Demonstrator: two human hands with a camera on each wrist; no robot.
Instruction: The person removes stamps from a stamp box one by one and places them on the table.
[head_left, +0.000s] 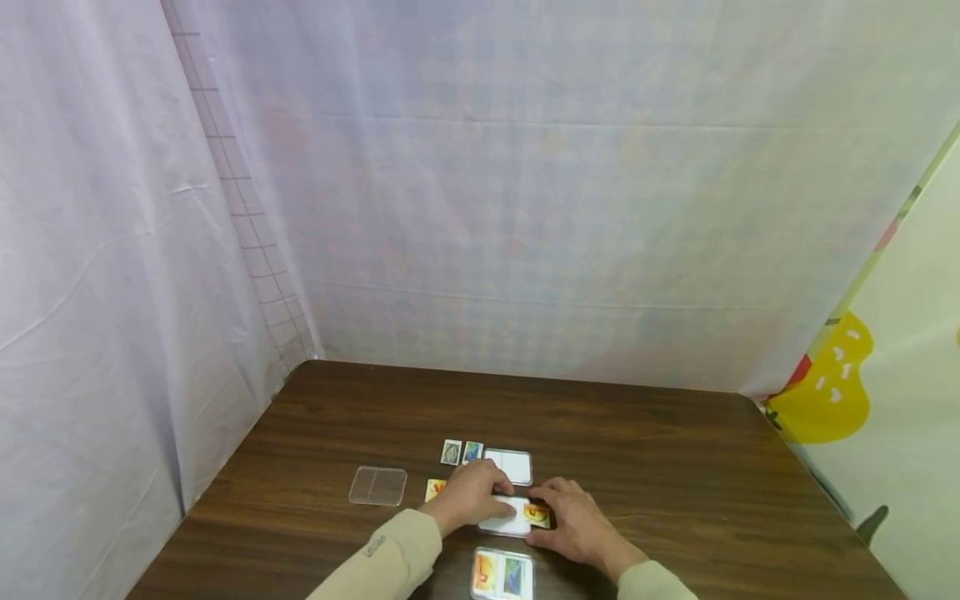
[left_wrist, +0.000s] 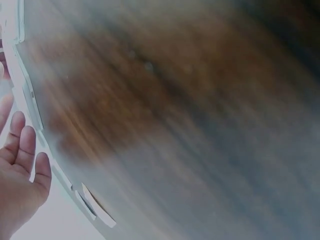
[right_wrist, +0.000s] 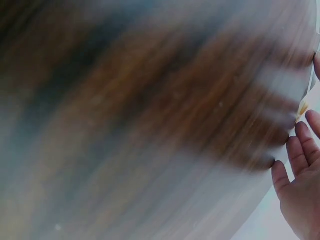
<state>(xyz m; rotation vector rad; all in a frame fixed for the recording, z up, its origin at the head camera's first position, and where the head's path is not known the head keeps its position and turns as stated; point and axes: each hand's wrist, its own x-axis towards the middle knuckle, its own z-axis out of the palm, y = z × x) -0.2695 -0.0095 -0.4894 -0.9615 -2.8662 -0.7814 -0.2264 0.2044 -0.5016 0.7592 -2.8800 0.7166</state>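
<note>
White, rect., plastic-look case (head_left: 508, 527), head view: between thumbs & fingers. Yellow card (head_left: 537, 516) in right hand's (head_left: 576, 523) thumb-finger span, which gripped case end; left hand (head_left: 472, 492) half-bent over opp. end, hold unclear. Step prob. card seating; next likely needed light press. L-wrist view: fingers loosely curved beside wood-grain tabletop (left_wrist: 150, 115), blurred. R-wrist view: fingers slightly bent, apart.

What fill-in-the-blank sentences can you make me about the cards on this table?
1. The wooden table is dark ____.
2. The nearest case holds ____ cards.
3. A yellow card shows between fingers and thumb of the ____ hand.
4. The sleeve with writing is the ____ one.

Missing words: brown; two; right; left.
</note>
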